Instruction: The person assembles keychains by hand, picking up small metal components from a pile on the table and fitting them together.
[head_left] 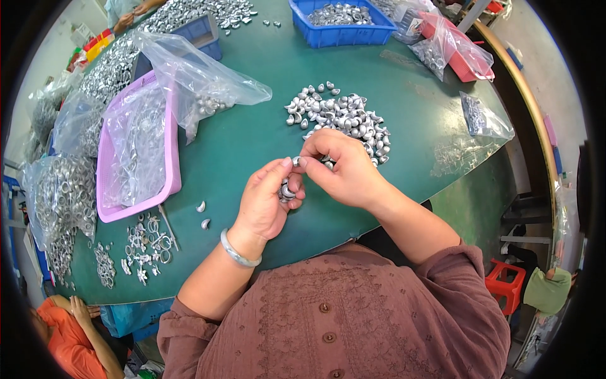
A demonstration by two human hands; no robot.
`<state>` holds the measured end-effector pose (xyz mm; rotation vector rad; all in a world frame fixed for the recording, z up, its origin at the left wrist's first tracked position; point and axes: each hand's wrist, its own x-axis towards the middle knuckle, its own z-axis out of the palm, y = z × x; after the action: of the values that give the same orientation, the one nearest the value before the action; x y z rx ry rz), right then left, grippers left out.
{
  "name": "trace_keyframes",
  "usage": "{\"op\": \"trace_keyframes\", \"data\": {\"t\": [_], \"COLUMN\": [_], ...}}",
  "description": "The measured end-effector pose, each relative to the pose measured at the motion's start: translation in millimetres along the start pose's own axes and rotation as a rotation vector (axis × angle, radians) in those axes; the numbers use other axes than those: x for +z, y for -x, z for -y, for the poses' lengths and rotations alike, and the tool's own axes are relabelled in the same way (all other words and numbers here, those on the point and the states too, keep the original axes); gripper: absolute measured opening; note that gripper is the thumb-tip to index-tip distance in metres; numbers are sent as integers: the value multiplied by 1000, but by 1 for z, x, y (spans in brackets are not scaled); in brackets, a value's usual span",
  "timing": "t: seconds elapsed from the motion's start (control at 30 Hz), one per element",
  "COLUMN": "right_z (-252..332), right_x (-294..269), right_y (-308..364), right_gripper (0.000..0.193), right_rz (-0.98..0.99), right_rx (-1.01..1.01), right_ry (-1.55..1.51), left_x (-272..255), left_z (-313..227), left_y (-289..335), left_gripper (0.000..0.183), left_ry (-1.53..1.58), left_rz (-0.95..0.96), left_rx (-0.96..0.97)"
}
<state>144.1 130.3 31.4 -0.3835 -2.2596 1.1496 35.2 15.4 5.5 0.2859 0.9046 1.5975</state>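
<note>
Several small silver curved metal pieces lie in the curled fingers of my left hand (266,196), which wears a pale bangle at the wrist. Between its thumb and the fingertips of my right hand (341,165), one more silver curved metal piece (297,162) is pinched. Just beyond my right hand spreads a loose pile of the same silver pieces (350,115) on the green table (252,136). Left of my left hand, two single crescent-shaped pieces (201,206) lie apart on the tabletop.
A lilac basket (173,151) with bagged metal parts stands at left, beside a clear plastic bag (233,85). Small rings and charms (148,243) lie at near left. A blue bin (344,36) and a red bin (464,60) stand at the back. Other people sit around the table.
</note>
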Motion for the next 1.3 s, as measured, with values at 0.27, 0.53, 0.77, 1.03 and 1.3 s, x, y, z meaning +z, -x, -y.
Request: {"op": "trace_keyframes", "data": {"t": [0.27,0.53,0.77,1.03,1.3], "right_z": [2,-5,-4,-6,-9], "right_x": [-1,2,-3,-6,-6], "right_y": [2,6,11,22,23], "right_gripper": [10,6,14,12,12], "right_rz": [-3,-32,-22,-56,-81], "right_rx": [110,11,-16,55,-38], "right_ry": [-7,-82,-280,-390,-412], "left_x": [4,2,3,2,1], "left_z": [-2,0,4,7,9], "left_y": [2,1,1,2,1], "left_gripper": [24,17,14,16,18], "left_ry": [39,-11,-143,-347,-355], "left_rz": [-14,47,78,150,169], "left_rx": [-53,-19,140,307,299]}}
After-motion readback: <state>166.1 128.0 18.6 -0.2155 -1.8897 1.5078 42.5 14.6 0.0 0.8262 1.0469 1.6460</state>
